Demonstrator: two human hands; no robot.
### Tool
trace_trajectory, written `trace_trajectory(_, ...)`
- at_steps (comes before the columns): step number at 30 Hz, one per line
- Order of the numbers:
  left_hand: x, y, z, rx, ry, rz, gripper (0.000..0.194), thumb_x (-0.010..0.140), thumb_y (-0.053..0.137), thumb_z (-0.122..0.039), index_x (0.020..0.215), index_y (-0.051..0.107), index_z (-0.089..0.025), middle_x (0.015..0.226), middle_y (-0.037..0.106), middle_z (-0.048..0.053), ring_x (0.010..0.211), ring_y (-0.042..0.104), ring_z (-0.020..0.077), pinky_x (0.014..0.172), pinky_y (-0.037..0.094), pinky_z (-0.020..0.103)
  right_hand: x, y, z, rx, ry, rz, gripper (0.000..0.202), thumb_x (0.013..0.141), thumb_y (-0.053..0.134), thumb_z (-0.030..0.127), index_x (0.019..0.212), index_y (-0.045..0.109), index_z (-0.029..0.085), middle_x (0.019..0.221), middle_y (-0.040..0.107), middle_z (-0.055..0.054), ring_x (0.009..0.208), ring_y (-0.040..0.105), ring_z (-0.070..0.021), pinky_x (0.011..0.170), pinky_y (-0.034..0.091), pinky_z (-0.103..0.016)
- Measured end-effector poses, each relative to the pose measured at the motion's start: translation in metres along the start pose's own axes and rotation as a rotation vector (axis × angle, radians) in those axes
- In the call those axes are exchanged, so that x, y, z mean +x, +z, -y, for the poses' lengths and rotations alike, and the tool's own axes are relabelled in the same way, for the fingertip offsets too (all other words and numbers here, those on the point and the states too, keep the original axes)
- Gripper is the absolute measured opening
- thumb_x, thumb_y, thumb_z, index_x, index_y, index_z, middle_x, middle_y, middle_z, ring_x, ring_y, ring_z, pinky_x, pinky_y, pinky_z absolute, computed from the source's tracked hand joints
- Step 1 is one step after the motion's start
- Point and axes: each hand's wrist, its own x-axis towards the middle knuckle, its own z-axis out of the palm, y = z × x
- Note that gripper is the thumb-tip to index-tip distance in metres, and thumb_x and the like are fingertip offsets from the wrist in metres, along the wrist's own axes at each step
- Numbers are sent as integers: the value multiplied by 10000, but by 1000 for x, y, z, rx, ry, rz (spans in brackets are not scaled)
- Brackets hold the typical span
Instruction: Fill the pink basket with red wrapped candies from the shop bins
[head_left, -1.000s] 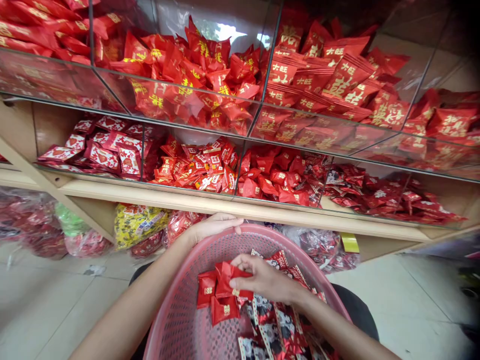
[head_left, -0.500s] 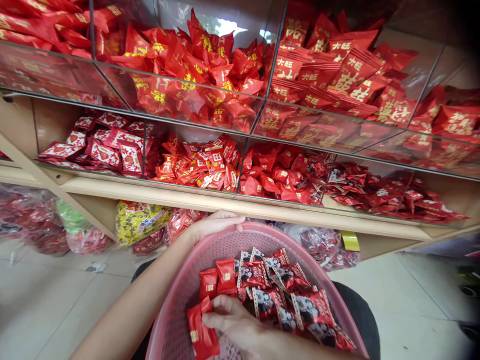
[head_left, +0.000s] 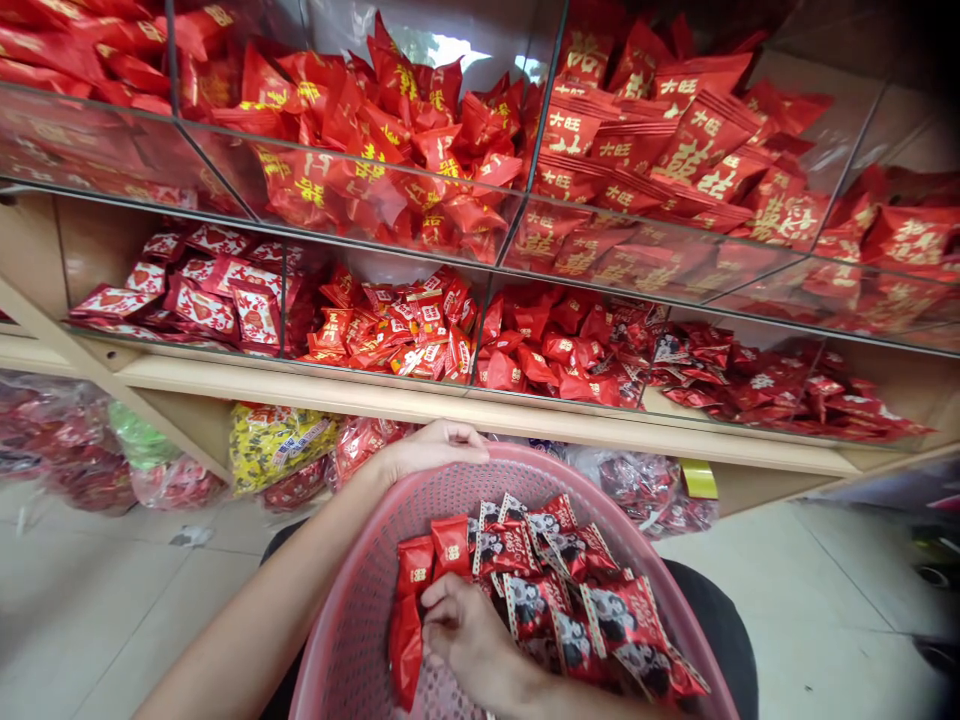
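Note:
My left hand [head_left: 439,447] is closed over the far rim of a pink perforated plastic basket [head_left: 360,560]. Inside the basket, my right hand [head_left: 476,635] has its fingers curled at the edge of a plain red candy packet [head_left: 406,650], which is tilted up along the left wall; the exact grip is partly hidden. Two similar red packets [head_left: 450,545] lie just beyond it. On the basket's right side are several red candy packets with a black-and-white couple printed on them [head_left: 622,610], laid in overlapping rows.
Ahead stands a wooden shelf [head_left: 300,392] with clear-fronted bins of red wrapped candies [head_left: 397,160]. Below it, a yellow bag [head_left: 281,440] and other plastic bags of candy [head_left: 645,485] rest near the tiled floor [head_left: 810,590]. My dark-clothed legs flank the basket.
The red packet in my right hand has turned from lying face up to tilted on its side, closer to the two red packets. My left hand stays on the rim.

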Motion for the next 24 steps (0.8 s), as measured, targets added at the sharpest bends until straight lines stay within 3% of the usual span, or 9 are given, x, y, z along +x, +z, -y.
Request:
trace_trajectory(5, 1, 0, 0, 138, 55, 12, 366, 624, 708, -230, 972, 617, -167, 1009, 619, 33, 924, 540, 158, 849, 377, 282, -6, -8, 3, -377, -92, -64, 259, 661, 516, 81, 908, 533, 157, 735, 539, -13, 665, 532, -133, 613, 402, -242)
trace_trajectory(9, 1, -4, 10, 328, -146, 15, 296, 619, 688, -287, 852, 636, -112, 752, 625, 17, 690, 537, 145, 636, 405, 244, -14, -12, 7, -616, -100, -54, 346, 671, 529, 110, 1009, 561, 177, 774, 586, -31, 731, 565, -164, 672, 416, -264)
trace_trajectory(11, 2, -7, 15, 351, -186, 51, 253, 626, 666, -290, 794, 640, -103, 666, 593, -3, 607, 500, 122, 571, 375, 220, -18, -14, 9, -662, -117, -43, 335, 684, 524, 131, 1011, 567, 190, 746, 600, -23, 715, 568, -164, 663, 417, -261)
trace_trajectory(14, 4, -10, 19, 295, -134, 123, 194, 637, 631, -251, 775, 647, -116, 665, 582, -17, 604, 490, 111, 567, 359, 201, -23, -21, 20, -640, -181, -36, 284, 710, 509, 154, 986, 566, 192, 738, 613, -18, 695, 571, -151, 640, 417, -245)
trace_trajectory(17, 5, -9, 19, 231, -112, 149, 160, 638, 609, -224, 755, 647, -122, 658, 584, -22, 608, 500, 114, 575, 361, 198, -27, -33, 49, -550, -262, -39, 195, 756, 495, 202, 936, 569, 191, 759, 621, -20, 706, 573, -144, 642, 424, -243)
trace_trajectory(21, 3, -8, 20, 154, -83, 175, 182, 643, 608, -219, 793, 657, -127, 744, 625, -4, 675, 538, 136, 632, 386, 217, -28, -77, 106, -444, -404, -133, 144, 782, 496, 276, 888, 551, 196, 741, 622, -18, 691, 573, -153, 636, 446, -272)
trace_trajectory(24, 2, -7, 21, 143, -89, 176, 247, 650, 608, -210, 880, 660, -137, 826, 643, 11, 732, 553, 150, 663, 395, 226, -21, -134, 130, -662, -479, -345, 199, 794, 481, 327, 901, 573, 186, 853, 642, -63, 782, 581, -180, 710, 437, -312)
